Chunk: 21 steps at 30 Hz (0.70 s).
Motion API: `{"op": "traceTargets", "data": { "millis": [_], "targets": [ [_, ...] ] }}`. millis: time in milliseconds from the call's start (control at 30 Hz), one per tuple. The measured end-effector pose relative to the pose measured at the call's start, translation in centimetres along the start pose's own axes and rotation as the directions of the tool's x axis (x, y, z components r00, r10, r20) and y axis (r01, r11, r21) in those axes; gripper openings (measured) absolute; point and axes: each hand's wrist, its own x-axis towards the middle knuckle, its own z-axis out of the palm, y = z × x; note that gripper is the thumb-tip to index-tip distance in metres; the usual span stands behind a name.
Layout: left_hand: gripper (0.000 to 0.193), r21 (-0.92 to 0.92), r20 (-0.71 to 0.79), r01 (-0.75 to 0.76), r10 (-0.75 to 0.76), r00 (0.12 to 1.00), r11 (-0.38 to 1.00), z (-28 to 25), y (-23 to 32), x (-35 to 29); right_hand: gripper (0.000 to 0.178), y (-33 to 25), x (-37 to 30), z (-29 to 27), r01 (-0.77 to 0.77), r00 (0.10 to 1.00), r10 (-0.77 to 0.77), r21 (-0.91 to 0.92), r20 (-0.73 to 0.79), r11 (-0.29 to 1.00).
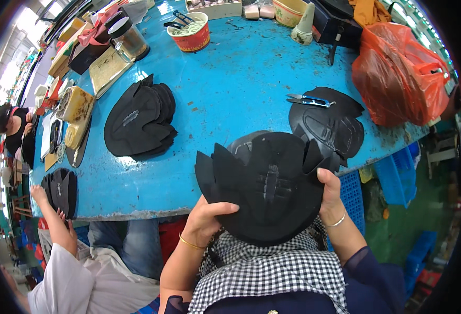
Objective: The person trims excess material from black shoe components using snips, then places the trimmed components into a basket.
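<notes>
Between my two hands, above the table's near edge, is a stack of black sheet pieces (264,209) with rounded bodies and notched, pointed flaps. My left hand (209,213) grips its left side, thumb lying on top. At the right side, my right hand (331,194) is closed on it, thumb near the edge; the fingers underneath are hidden. Beyond my right hand lies another black notched piece (327,128) with stitched-looking lines, and blue-handled thread snips (314,101) rest on it. A similar black stack (136,120) sits at the left of the table.
On the blue table (230,83) stand a red tub with string (189,35), a jar (128,37), a pale cone (304,26) and a red plastic bag (398,78). At left, a co-worker's hands (42,198) hold a black piece (64,193). Blue crates (395,175) stand below right.
</notes>
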Motion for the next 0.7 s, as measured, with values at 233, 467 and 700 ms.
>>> {"op": "traceTargets", "data": {
  "millis": [233,467,700],
  "targets": [
    [0.069,-0.408,0.286,-0.149,0.280,0.916,0.901,1.4,-0.8,0.0,0.064,0.0,0.2,-2.3,-0.071,0.987,0.098,0.202,-0.124,0.977],
    [0.097,-0.291,0.138,-0.089,0.134,0.981,0.953,-0.3,-2.7,-1.4,0.057,-0.3,-1.1,-2.2,-0.131,0.990,0.125,0.099,0.066,0.986],
    [0.099,-0.001,-0.179,-0.199,0.196,0.964,0.980,3.9,-2.4,-1.2,0.038,1.2,-1.1,-0.5,0.087,0.969,-0.103,-0.083,-0.223,0.993]
  ]
}}
